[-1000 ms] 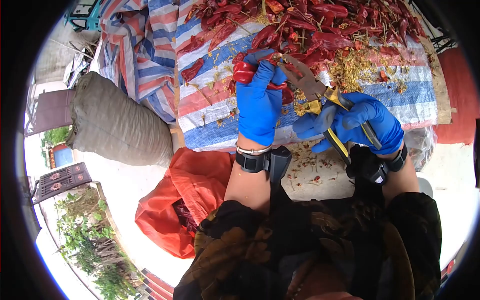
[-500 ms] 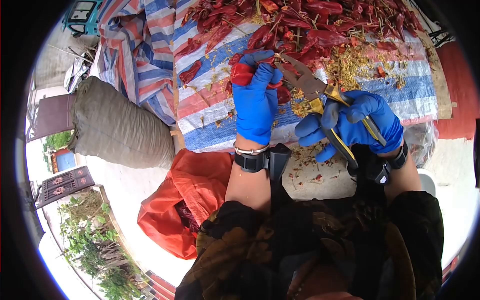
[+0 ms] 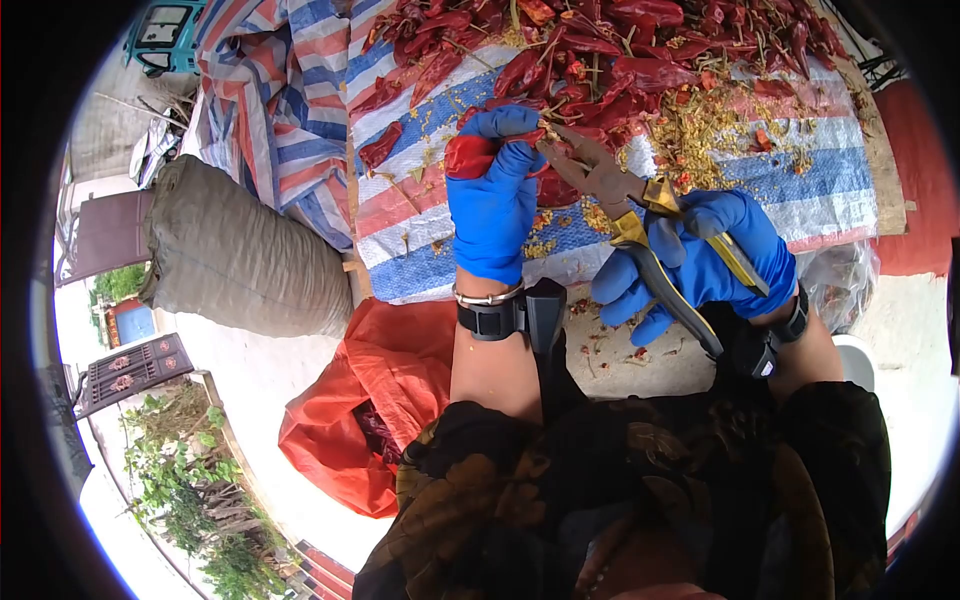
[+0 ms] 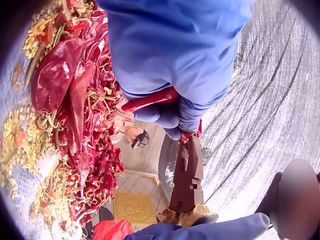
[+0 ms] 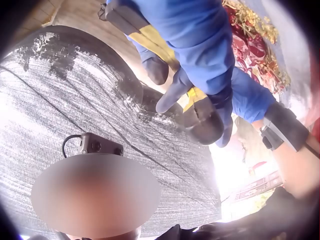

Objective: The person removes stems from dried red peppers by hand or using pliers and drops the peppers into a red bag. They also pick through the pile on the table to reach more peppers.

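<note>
My left hand (image 3: 492, 220), in a blue glove, grips a dried red chili pepper (image 3: 468, 157) between curled fingers and thumb. In the left wrist view a red pepper (image 4: 152, 99) pokes out from under the fingers, and its torn end shows past the fingertips. Gloved in blue too, my right hand (image 3: 735, 245) holds pliers (image 3: 608, 185) with rusty brown jaws and yellow-black handles. The jaw tips are right at the pepper's end beside the left fingertips. In the right wrist view, the right fingers wrap the pliers' handles (image 5: 200, 115).
Red chilies (image 3: 650, 75), seeds (image 3: 700, 135) and stems lie on a striped tarp (image 3: 400, 270) over a board. At the left stand a full grey-brown sack (image 3: 240, 250) and an open red bag (image 3: 350, 370) with chilies inside. A white container (image 3: 855, 362) stands at the right.
Both hands have shifted a little leftward, and the pliers have come slightly nearer the body with their tips still by the pepper. The left hand still grips the pepper.
</note>
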`<state>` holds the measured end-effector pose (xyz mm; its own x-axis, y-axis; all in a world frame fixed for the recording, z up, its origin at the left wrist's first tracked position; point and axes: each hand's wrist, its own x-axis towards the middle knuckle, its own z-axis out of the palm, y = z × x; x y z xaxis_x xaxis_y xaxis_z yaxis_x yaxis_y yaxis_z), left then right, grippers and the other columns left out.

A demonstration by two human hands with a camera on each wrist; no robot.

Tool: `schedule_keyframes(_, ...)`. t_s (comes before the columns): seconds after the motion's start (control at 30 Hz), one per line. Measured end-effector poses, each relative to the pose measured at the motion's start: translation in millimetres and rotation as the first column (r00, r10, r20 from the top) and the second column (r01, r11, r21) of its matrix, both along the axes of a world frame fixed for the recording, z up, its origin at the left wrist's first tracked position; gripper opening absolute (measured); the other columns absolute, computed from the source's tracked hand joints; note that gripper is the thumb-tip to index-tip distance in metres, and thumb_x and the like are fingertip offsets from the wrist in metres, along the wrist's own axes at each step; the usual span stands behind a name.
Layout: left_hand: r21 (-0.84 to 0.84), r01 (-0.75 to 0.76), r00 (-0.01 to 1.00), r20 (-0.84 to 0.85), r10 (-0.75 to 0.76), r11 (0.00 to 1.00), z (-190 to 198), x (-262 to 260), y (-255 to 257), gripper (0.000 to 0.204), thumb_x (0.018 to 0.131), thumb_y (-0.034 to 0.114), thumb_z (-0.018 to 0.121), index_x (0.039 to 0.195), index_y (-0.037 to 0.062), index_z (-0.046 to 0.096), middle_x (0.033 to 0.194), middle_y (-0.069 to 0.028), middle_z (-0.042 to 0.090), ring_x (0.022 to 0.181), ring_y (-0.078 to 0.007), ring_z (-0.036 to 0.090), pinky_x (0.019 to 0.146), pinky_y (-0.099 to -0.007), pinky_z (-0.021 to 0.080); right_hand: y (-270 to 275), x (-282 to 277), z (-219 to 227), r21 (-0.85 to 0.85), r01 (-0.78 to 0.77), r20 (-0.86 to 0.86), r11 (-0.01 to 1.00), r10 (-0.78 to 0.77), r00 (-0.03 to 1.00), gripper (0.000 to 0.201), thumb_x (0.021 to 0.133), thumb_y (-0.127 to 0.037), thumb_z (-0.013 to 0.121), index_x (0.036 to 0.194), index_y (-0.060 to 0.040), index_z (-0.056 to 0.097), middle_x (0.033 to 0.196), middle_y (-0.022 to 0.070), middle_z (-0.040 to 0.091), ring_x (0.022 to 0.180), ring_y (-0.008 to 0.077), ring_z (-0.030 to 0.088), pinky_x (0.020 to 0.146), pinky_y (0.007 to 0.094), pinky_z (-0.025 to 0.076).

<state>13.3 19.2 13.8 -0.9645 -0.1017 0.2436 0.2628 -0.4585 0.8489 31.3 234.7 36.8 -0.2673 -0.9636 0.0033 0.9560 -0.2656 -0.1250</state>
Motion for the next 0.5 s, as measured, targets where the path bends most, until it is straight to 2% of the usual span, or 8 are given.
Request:
schedule_keyframes(0.07, 0.003, 0.046, 0.998, -0.039, -0.045, 0.999, 1.8, 0.2, -2.4, 0.016, 0.082, 0.005, 0.059, 0.097, 0.0038, 0.053, 0.096, -0.006, 0.056, 0.084, -0.0115, 0.054, 0.068, -0.0225, 0.046, 1.0, 5.5, 5.8, 0.056, 0.076, -0.024, 0.996, -0.074, 0.997, 0.04, 0.085, -0.033, 0.046, 0.092, 0.0058, 0.055, 0.111, 0.0354, 0.046, 0.101, 0.0486, 0.049, 0.078, 0.0595, 0.044)
schedule_keyframes(0.1, 0.006, 0.091, 0.993, -0.08, -0.09, 0.996, 2.5, 0.2, -3.3, 0.016, 0.081, 0.005, 0.06, 0.097, 0.004, 0.053, 0.097, -0.0063, 0.056, 0.084, -0.012, 0.054, 0.068, -0.0232, 0.046, 1.9, 6.9, 7.8, 0.056, 0.076, -0.024, 0.996, -0.075, 0.997, 0.04, 0.085, -0.033, 0.046, 0.092, 0.0058, 0.055, 0.111, 0.0354, 0.046, 0.101, 0.0486, 0.049, 0.078, 0.0595, 0.044)
schedule_keyframes(0.17, -0.009, 0.096, 0.992, -0.078, -0.097, 0.995, 2.1, -0.6, -5.8, 0.016, 0.081, 0.005, 0.06, 0.096, 0.0041, 0.053, 0.097, -0.0058, 0.056, 0.084, -0.0123, 0.054, 0.068, -0.0236, 0.046, 3.9, 9.1, 12.1, 0.173, 0.198, -0.103, 0.965, -0.182, 0.978, 0.044, 0.089, -0.04, 0.042, 0.073, -0.0014, 0.055, 0.09, 0.0267, 0.056, 0.075, 0.0353, 0.06, 0.058, 0.0413, 0.052)
schedule_keyframes(0.2, -0.024, 0.102, 0.992, -0.077, -0.103, 0.995, 1.8, -0.8, -6.3, 0.016, 0.081, 0.005, 0.06, 0.096, 0.0043, 0.054, 0.096, -0.0053, 0.056, 0.084, -0.0126, 0.055, 0.068, -0.0241, 0.047, 3.7, 11.0, 16.0, 0.172, 0.197, -0.104, 0.965, -0.181, 0.978, 0.044, 0.089, -0.04, 0.042, 0.073, -0.0014, 0.055, 0.09, 0.0267, 0.056, 0.075, 0.0353, 0.06, 0.058, 0.0413, 0.052)
schedule_keyframes(0.27, -0.004, 0.082, 0.995, -0.048, -0.082, 0.997, 3.2, 1.0, -4.6, 0.015, 0.082, 0.006, 0.06, 0.095, 0.0046, 0.054, 0.095, -0.0046, 0.056, 0.083, -0.012, 0.055, 0.068, -0.0234, 0.047, 0.6, 14.6, 23.1, 0.306, 0.244, -0.067, 0.92, -0.235, 0.97, 0.045, 0.09, -0.041, 0.039, 0.064, -0.0067, 0.05, 0.075, 0.0189, 0.056, 0.053, 0.0227, 0.054, 0.041, 0.028, 0.044)
schedule_keyframes(0.4, 0.015, -0.023, 0.996, 0.086, 0.022, 1.0, 3.5, -2.1, 6.6, 0.013, 0.083, 0.008, 0.06, 0.095, 0.0058, 0.055, 0.094, -0.0024, 0.057, 0.08, -0.0094, 0.054, 0.066, -0.0208, 0.046, -1.8, 11.3, 19.9, 0.305, 0.27, -0.11, 0.913, -0.248, 0.963, 0.044, 0.09, -0.041, 0.042, 0.062, -0.0072, 0.048, 0.072, 0.0158, 0.055, 0.048, 0.0189, 0.049, 0.04, 0.0263, 0.04)
schedule_keyframes(0.47, 0.018, -0.036, 0.992, 0.118, 0.033, 0.999, -0.8, -5.1, 8.1, 0.013, 0.083, 0.008, 0.059, 0.096, 0.0059, 0.055, 0.093, -0.002, 0.057, 0.078, -0.0085, 0.054, 0.065, -0.0199, 0.046, 0.3, 9.4, 22.6, 0.356, 0.321, -0.239, 0.878, -0.246, 0.939, 0.036, 0.091, -0.031, 0.043, 0.066, -0.0067, 0.049, 0.077, 0.0135, 0.059, 0.059, 0.0186, 0.057, 0.047, 0.0275, 0.046)
schedule_keyframes(0.5, 0.021, -0.051, 0.987, 0.151, 0.047, 0.998, -2.3, -5.8, 8.7, 0.013, 0.084, 0.009, 0.058, 0.096, 0.0061, 0.055, 0.093, -0.0017, 0.057, 0.077, -0.0076, 0.053, 0.064, -0.0191, 0.046, 0.4, 9.1, 24.4, 0.356, 0.322, -0.24, 0.877, -0.247, 0.939, 0.036, 0.091, -0.031, 0.043, 0.066, -0.0067, 0.049, 0.077, 0.0135, 0.059, 0.059, 0.0186, 0.057, 0.047, 0.0275, 0.046)
